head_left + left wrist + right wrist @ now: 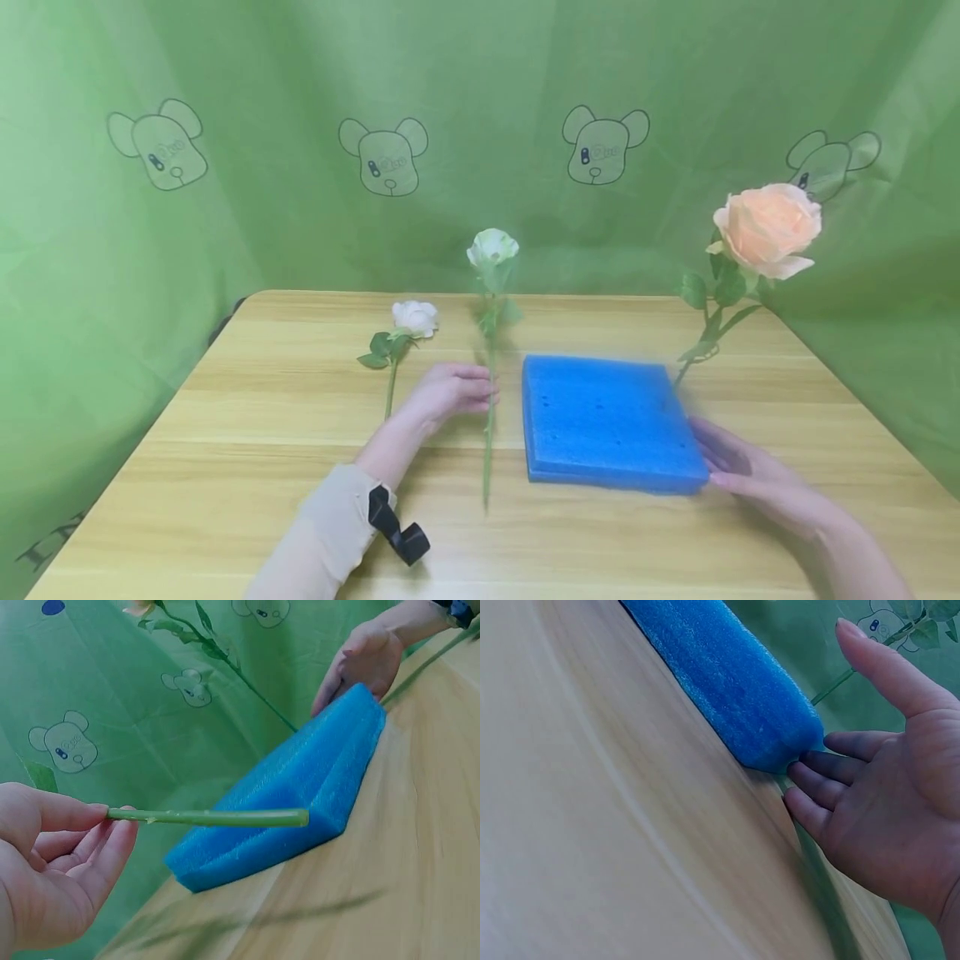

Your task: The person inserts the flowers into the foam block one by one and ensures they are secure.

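Note:
In the head view my left hand pinches the green stem of a white rose, which stands upright in the air left of the foam block. The left wrist view shows this stem between thumb and fingers, its cut end pointing past the fingertips. A blue foam block with several small holes lies on the table. My right hand is at the block's right side, fingers extended and fingertips at its edge, palm bare. A large peach rose rises from the block's right part, leaning right.
Another white rose lies on the wooden table beyond my left forearm, its lower stem hidden behind the arm. A black strap hangs from the left sleeve. Green cloth printed with bear heads surrounds the table's back and sides.

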A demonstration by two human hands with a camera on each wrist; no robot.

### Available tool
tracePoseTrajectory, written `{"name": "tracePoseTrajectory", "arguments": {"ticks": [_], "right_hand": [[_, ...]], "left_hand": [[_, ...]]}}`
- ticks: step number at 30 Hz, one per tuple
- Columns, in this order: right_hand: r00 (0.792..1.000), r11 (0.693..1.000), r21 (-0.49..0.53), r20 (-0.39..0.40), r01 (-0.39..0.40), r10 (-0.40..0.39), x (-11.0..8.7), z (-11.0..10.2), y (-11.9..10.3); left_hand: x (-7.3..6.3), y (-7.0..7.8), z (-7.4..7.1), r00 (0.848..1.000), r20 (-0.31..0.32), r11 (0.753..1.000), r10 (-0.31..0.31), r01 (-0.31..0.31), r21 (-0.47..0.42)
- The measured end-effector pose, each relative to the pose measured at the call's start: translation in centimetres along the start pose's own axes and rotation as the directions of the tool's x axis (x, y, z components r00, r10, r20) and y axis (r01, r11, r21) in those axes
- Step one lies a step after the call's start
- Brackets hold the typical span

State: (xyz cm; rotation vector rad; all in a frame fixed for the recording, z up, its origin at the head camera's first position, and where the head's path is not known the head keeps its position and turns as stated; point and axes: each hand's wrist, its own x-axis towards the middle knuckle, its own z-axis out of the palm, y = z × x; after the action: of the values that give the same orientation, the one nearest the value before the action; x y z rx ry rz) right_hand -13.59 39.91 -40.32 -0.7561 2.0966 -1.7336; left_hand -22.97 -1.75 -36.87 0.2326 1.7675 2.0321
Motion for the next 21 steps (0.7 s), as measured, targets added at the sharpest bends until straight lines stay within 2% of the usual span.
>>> {"name": "tracePoseTrajectory", "arguments": {"ticks": [8,13,21], "right_hand": [[1.000,0.999,-0.043,-0.024,-0.013,0.012,0.0,0.2,-0.2],[0.998,0.996,-0.086,-0.054,-0.036,0.032,-0.1,0.3,-0.1],[0.992,0.993,-0.081,-0.092,-0.090,0.083,-0.2,0.4,-0.2]], "left_hand": [[0.7,1.0,1.6,0.998,-0.030,0.998,0.059,-0.057,0.036],[1.3,1.6,2.8,0.993,0.002,0.992,0.117,-0.117,0.056],[1.4,3.1,4.6,0.981,0.041,0.978,0.190,-0.193,0.075]]}}
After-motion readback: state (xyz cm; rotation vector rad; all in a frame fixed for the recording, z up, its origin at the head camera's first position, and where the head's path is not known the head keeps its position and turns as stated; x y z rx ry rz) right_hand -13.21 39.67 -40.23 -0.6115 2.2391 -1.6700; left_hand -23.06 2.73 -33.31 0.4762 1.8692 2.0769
